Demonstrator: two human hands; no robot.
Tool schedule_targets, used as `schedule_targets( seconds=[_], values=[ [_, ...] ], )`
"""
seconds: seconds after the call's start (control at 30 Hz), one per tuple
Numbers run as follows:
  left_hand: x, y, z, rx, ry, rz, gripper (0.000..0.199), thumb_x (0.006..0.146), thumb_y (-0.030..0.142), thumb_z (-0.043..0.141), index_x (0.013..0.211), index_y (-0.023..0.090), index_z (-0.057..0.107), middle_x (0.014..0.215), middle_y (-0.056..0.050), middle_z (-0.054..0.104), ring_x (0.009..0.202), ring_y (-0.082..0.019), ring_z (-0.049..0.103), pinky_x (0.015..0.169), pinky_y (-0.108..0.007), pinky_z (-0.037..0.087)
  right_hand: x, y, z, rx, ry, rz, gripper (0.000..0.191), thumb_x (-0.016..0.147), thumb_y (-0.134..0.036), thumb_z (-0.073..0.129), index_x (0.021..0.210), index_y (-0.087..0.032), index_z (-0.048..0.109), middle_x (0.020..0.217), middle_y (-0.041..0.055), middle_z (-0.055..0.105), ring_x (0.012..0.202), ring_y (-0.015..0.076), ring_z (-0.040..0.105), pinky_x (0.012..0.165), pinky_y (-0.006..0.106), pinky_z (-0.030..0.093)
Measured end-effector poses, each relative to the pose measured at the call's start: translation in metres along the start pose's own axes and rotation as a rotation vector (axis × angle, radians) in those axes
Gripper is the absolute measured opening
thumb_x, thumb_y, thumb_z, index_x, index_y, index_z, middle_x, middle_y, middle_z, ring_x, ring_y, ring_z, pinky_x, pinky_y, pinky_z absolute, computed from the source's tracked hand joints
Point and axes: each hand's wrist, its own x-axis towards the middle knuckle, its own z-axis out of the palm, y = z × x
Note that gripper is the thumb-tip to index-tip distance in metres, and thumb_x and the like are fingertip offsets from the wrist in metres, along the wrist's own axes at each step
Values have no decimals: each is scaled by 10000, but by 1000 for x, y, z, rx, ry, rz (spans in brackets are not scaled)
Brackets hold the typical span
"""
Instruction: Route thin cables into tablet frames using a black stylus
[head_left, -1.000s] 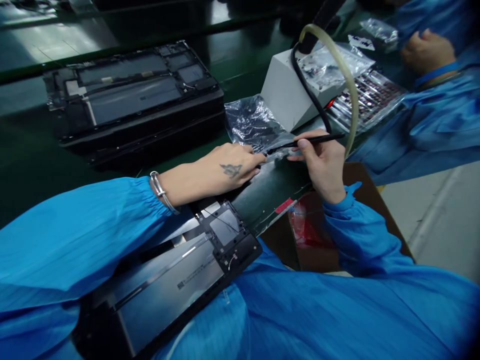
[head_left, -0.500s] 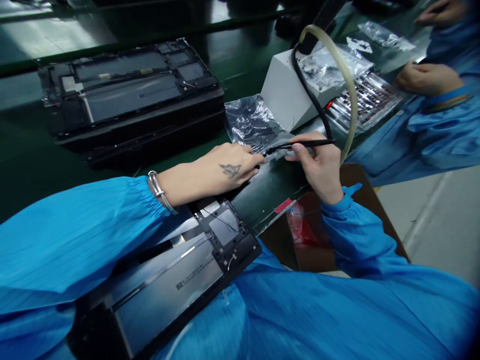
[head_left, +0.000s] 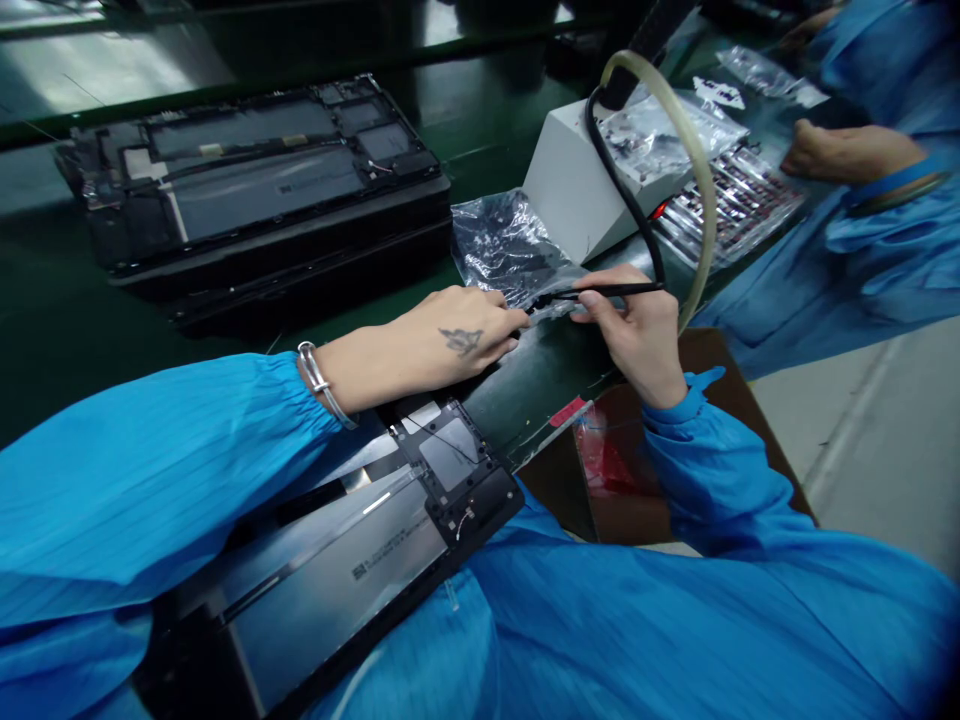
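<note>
Right hand (head_left: 637, 325): you're pinching black tweezers (head_left: 630, 289) | left hand (head_left: 469, 338): fingers curled, hold unclear | you're best keeping tips (head_left: 537, 302) steady beside it

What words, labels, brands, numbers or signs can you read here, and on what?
Nothing is legible.
Nearer opened device: a dark code square and printed lines on its silver panel, too small to read.
Top device of the stack: faint marking on its grey panel, too blurred to read.

Tweezers (head_left: 626, 289) were at a plastic bag's (head_left: 510, 240) near edge.
Slim and black, they sat nearly level, tips leftward; the see-through bag lay crumpled on the desk (head_left: 551, 375).
</note>
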Motion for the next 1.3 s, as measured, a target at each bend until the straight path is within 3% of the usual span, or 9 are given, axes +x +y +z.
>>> schedule_targets(
  seconds=[0.33,0.47,0.53,0.7,0.8,0.87,1.0,1.13,1.3],
  values=[
    [0,-1,-3,25,-23,8,416,1085,308,419,1436,173,597,1225,-139,690,997,-234,699,753,-302,503,3,-1,2,31,14,-5,295,965,-520,701,1006,-235,767,1017,36,731,818,178,729,710,301,684],
    [6,6,-19,82,-112,-43,439,1058,234,440,1473,252,583,1384,-118,638,1092,-247,710,819,-308,538,-8,-6,-7,137,143,-12,302,974,-523,690,992,-230,760,992,39,717,816,181,744,704,307,686],
    [18,16,-31,146,-74,-52,448,1024,168,445,1419,263,633,1452,-114,601,1097,-264,719,822,-329,555,-23,-12,-23,209,227,-32,254,987,-497,680,1006,-256,760,975,27,700,804,176,744,696,314,688],
    [89,73,-31,-47,48,181,375,968,83,457,1243,119,710,1201,-141,730,1083,-265,727,964,-391,566,-83,-12,-85,62,491,-190,294,963,-561,684,973,-276,756,888,33,708,789,219,741,710,401,673],
    [149,126,-5,-553,-39,193,459,970,97,484,1420,89,573,1432,-175,643,1332,-239,631,1138,-374,506,-113,3,-118,-108,811,-187,385,890,-638,732,939,-257,715,900,67,714,922,281,730,898,506,634],
    [187,159,16,-898,-121,139,565,988,132,483,1546,88,403,1603,-196,480,1497,-225,486,1192,-354,474,-122,19,-135,-64,956,-99,382,995,-625,576,1076,-262,662,992,96,702,984,279,714,928,523,627],
    [234,198,41,-1173,-171,167,557,1077,229,350,1624,219,245,1704,-89,346,1573,-207,375,1227,-391,464,-117,48,-161,88,878,125,483,1045,-682,344,1053,-305,645,970,130,715,1107,289,692,995,514,621],
    [214,195,34,-1315,-167,154,589,1041,189,422,1603,187,245,1704,-119,342,1570,-225,380,1281,-422,394,-108,66,-176,138,767,223,541,950,-835,381,849,-372,642,852,109,727,1182,309,657,1081,517,573],
    [101,147,-7,-1132,-12,263,584,1033,242,456,1585,182,276,1646,-185,428,1506,-270,485,1204,-471,485,-98,54,-175,121,648,193,731,876,-952,275,748,-332,640,827,109,702,1217,319,636,1011,510,555]
  ],
)
